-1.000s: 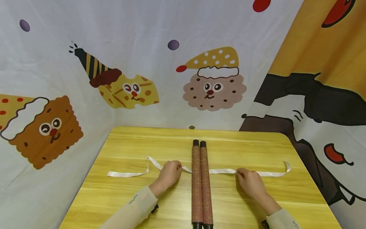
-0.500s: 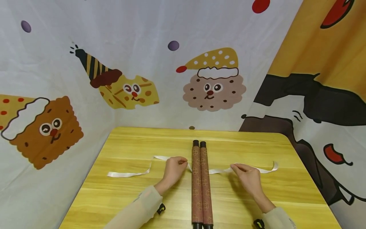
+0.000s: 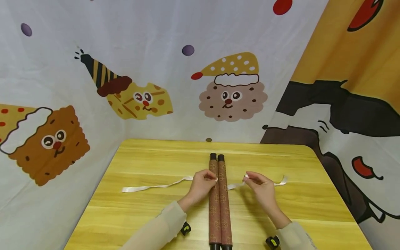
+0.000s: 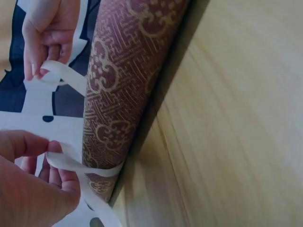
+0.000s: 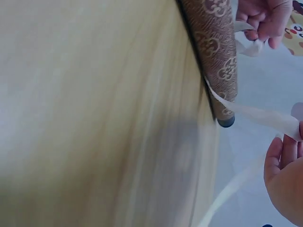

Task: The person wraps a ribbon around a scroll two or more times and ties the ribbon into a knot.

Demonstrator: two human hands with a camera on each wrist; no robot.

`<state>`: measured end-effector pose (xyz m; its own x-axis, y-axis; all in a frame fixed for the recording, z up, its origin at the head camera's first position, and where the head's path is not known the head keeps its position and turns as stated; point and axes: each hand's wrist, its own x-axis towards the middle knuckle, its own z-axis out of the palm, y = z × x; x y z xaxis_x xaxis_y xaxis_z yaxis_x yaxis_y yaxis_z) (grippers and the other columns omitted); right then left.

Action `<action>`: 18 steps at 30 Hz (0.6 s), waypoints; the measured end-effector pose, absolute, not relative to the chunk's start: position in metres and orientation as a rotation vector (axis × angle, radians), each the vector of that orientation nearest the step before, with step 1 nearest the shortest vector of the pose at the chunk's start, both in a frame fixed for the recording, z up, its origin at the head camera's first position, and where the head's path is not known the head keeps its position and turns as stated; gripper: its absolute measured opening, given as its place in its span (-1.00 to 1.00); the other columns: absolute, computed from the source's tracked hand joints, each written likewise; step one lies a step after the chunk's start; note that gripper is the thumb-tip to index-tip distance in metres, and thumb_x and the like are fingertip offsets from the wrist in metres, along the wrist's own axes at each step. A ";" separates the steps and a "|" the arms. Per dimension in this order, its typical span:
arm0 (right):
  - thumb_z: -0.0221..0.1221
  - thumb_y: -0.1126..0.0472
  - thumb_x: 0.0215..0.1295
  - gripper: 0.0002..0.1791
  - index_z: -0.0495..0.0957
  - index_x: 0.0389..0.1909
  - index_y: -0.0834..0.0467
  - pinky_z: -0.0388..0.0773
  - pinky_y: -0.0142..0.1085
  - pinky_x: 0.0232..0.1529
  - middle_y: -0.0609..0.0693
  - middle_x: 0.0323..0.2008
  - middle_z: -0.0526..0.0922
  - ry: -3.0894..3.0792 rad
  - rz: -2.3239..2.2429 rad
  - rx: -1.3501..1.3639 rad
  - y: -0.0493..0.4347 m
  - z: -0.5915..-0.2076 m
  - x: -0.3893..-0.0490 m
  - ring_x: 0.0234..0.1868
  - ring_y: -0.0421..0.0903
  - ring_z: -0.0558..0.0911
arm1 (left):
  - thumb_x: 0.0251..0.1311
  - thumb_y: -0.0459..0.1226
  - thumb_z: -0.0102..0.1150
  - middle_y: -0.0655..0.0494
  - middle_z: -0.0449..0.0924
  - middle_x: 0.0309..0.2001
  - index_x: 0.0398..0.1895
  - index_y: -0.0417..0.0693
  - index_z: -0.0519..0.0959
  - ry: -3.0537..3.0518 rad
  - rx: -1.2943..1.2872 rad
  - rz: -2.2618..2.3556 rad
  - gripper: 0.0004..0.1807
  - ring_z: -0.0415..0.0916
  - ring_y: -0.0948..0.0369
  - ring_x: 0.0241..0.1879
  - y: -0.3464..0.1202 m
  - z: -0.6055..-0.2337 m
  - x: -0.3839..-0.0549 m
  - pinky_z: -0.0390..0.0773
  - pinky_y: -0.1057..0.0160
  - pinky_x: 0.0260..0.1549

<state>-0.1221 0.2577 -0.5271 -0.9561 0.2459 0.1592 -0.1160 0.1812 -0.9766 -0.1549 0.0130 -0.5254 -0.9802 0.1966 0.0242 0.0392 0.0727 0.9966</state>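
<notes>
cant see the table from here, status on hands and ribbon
Left hand and right hand each pinching white ribbon. Ribbon passes under two patterned rolls, no knot seen. Nothing visible blocking either hand.

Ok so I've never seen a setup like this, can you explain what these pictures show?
No machine here, just a person's bare hands: the left hand and the right hand. The wide picture is taken from the person's head, looking forward and down; the two close ones are taken from the wrists, one from each. On the wooden table, two patterned rolls with dark ends lie side by side, and a white ribbon passes beneath them. Each hand pinches the ribbon, which trails outward on both sides.
</notes>
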 end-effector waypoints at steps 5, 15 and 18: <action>0.40 0.41 0.31 -0.72 0.70 0.01 0.40 0.69 -0.41 -0.17 0.28 -0.13 0.78 -2.197 1.881 -0.108 0.253 -0.521 -0.125 -0.23 -0.21 0.75 | 0.21 -0.59 0.30 -0.16 0.67 -0.22 -0.18 -0.46 0.63 2.130 0.259 2.054 -0.87 0.56 0.26 -0.33 0.015 -0.527 -0.155 0.58 0.40 -0.35; 0.38 0.37 0.35 -0.70 0.69 0.05 0.40 0.68 -0.40 -0.07 0.32 -0.05 0.75 -2.235 1.975 -0.037 0.239 -0.503 -0.132 -0.16 -0.20 0.74 | 0.22 -0.59 0.33 -0.23 0.70 -0.14 -0.14 -0.40 0.65 2.081 0.278 2.079 -0.84 0.67 0.10 -0.18 0.021 -0.513 -0.157 0.67 0.31 -0.20; 0.39 0.33 0.36 -0.70 0.70 0.04 0.39 0.67 -0.38 -0.04 0.29 -0.03 0.75 -2.277 1.994 -0.019 0.233 -0.497 -0.135 -0.14 -0.19 0.74 | 0.22 -0.59 0.32 -0.27 0.70 -0.13 -0.14 -0.42 0.64 2.065 0.295 2.097 -0.84 0.69 0.04 -0.14 0.025 -0.509 -0.158 0.68 0.29 -0.17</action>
<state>-0.1351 0.2328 -0.4969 -0.9933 0.0851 0.0783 -0.0664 0.1347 -0.9887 -0.1580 0.0251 -0.5087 -0.9634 0.2679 0.0128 0.0087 -0.0165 0.9998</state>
